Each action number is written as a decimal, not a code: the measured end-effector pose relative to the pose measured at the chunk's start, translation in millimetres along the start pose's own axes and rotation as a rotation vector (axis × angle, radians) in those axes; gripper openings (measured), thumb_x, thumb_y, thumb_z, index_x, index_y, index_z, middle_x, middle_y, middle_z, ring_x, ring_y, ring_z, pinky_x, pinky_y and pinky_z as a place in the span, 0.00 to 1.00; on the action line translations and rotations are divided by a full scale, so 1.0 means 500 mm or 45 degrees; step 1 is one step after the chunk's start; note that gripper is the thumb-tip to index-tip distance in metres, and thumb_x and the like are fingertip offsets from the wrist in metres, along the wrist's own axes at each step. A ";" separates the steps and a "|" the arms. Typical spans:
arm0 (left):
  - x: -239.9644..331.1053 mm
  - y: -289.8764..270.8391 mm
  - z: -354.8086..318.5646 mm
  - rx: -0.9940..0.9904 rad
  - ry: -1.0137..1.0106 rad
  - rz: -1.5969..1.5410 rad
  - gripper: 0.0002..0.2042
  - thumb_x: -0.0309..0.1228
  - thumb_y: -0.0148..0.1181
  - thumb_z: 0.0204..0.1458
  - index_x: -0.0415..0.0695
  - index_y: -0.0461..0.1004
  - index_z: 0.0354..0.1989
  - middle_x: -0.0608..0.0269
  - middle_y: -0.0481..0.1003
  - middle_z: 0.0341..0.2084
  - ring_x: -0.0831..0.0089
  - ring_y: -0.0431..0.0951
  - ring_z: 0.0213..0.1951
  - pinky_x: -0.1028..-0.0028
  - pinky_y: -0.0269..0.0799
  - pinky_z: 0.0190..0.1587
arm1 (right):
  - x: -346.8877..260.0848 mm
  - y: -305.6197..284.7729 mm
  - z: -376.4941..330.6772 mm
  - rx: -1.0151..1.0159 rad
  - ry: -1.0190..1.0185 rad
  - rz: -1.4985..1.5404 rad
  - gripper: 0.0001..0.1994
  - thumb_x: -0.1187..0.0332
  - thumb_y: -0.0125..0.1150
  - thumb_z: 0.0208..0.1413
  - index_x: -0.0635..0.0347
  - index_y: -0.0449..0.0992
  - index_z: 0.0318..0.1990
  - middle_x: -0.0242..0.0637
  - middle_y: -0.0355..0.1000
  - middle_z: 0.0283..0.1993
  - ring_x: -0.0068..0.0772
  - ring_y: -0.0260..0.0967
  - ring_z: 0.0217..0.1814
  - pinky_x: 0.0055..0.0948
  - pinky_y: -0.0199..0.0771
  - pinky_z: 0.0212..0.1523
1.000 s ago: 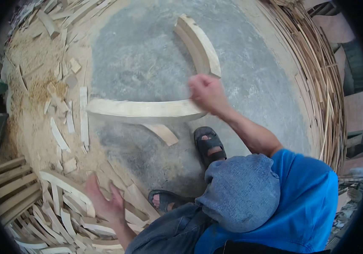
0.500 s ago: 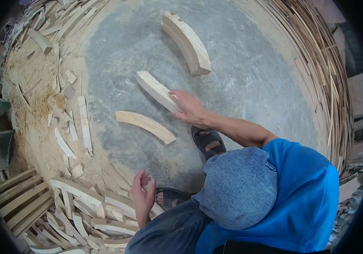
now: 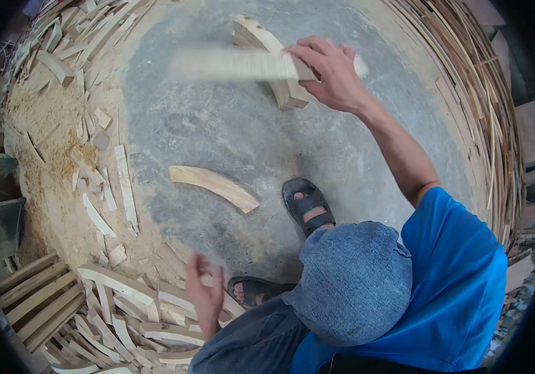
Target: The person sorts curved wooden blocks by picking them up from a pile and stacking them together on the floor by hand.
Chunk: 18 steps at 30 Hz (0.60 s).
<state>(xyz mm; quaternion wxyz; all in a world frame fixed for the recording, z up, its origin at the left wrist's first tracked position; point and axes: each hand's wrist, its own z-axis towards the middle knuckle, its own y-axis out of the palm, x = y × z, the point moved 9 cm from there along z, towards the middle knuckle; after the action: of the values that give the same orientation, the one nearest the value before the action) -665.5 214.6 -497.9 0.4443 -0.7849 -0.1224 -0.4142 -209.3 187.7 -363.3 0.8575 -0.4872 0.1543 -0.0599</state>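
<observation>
Concrete floor (image 3: 230, 131); right hand (image 3: 333, 75) clasping blurred plank (image 3: 236, 64)

You work in soft, even daylight with no harsh glare; the concrete floor (image 3: 230, 131) reads evenly bright, with only a faint shadow beside the curved wood piece (image 3: 214, 186) lying on it. Your right hand (image 3: 333, 75) is fairly sharp, but the wooden strip (image 3: 236, 64) it holds smears into motion blur. Your left hand (image 3: 208, 299) blurs too. The fisheye bends the stacked slats (image 3: 473, 93) and blackens the rim.
</observation>
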 end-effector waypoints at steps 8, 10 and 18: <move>0.196 -0.054 0.122 -0.215 0.345 -0.443 0.44 0.37 0.72 0.42 0.36 0.56 0.67 0.49 0.68 0.58 0.61 0.69 0.59 0.64 0.64 0.59 | -0.283 0.048 -0.035 -0.408 -0.822 0.454 0.21 0.83 0.56 0.46 0.39 0.81 0.40 0.20 0.71 0.45 0.23 0.66 0.52 0.40 0.49 0.49; 0.203 -0.002 0.117 -0.292 0.255 -0.332 0.40 0.37 0.67 0.47 0.35 0.55 0.68 0.49 0.71 0.55 0.60 0.71 0.57 0.64 0.64 0.59 | -0.324 0.066 -0.040 -0.411 -0.892 0.621 0.21 0.83 0.55 0.47 0.39 0.81 0.42 0.22 0.71 0.48 0.23 0.65 0.53 0.41 0.49 0.50; 0.141 0.024 0.101 -0.162 -0.042 -1.324 0.35 0.36 0.61 0.55 0.35 0.53 0.69 0.46 0.73 0.49 0.62 0.80 0.40 0.67 0.78 0.42 | -0.260 0.177 -0.086 -0.364 0.371 1.273 0.24 0.67 0.58 0.60 0.61 0.62 0.62 0.42 0.67 0.57 0.33 0.66 0.57 0.35 0.69 0.53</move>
<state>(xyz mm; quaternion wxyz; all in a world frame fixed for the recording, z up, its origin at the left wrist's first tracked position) -587.4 235.6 -464.8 0.1294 -0.6524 -0.4772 -0.5744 -350.1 231.1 -432.6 0.6763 -0.4526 0.4914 0.3103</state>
